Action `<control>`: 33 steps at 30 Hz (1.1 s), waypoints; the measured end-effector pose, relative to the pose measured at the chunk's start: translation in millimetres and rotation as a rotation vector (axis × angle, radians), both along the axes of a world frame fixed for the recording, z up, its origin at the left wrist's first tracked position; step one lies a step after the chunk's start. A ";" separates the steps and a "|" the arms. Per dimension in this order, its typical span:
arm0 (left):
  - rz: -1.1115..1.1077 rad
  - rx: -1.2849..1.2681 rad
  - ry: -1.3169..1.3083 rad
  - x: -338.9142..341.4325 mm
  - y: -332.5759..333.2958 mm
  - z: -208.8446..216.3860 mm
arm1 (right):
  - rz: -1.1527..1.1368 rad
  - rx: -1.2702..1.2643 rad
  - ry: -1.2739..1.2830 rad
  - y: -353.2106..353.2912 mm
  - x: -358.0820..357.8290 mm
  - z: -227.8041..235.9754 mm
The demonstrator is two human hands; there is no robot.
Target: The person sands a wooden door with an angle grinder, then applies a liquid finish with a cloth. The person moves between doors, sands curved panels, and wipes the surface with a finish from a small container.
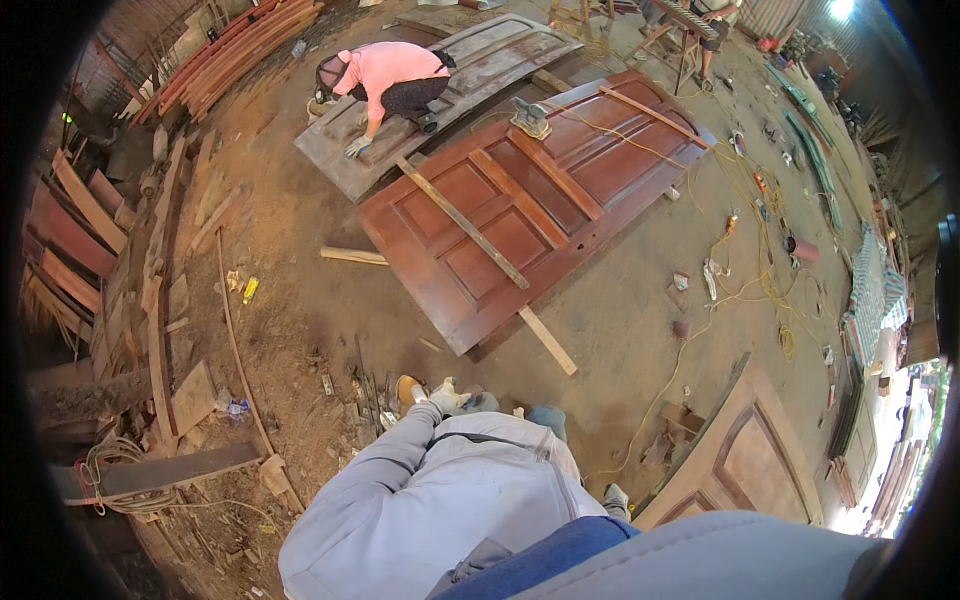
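Observation:
My left hand (450, 397), in a pale work glove, is low in front of my body at the end of a grey sleeve. Its fingers are small and partly bunched, so I cannot tell whether they grip anything. Just left of it is a rounded orange-tan thing (408, 392) whose kind I cannot make out. My right hand is out of sight; only a grey sleeve (720, 550) runs along the lower right. Ahead lies a reddish-brown panelled wooden door (470, 260), with loose wooden strips (465, 222) across it and a sander-like power tool (530, 118) on top.
Beyond, a person in a pink top (395, 75) crouches on a greyish door (350, 165), one gloved hand on its surface. Another person (712, 20) stands far right. Yellow cords (765, 285) trail over the ground. A curved-top panel (745, 450) lies right; timber (225, 60) is stacked left.

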State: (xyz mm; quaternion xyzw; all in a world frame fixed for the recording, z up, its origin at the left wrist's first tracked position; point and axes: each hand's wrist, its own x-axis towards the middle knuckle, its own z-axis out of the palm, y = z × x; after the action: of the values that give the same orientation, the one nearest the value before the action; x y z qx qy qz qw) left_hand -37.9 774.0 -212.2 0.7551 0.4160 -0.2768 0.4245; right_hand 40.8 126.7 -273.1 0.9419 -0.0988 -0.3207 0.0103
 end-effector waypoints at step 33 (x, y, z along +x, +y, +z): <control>-0.055 -0.002 -0.102 294.6 -40.2 13.8 | 0.077 -0.020 -0.403 97.8 472.7 231.1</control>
State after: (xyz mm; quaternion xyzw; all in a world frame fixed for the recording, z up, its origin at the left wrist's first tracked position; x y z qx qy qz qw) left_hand 256.7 733.8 -198.4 0.7789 0.3724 -0.2501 0.4382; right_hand 513.5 224.5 -42.0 0.9900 -0.0658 -0.1243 0.0122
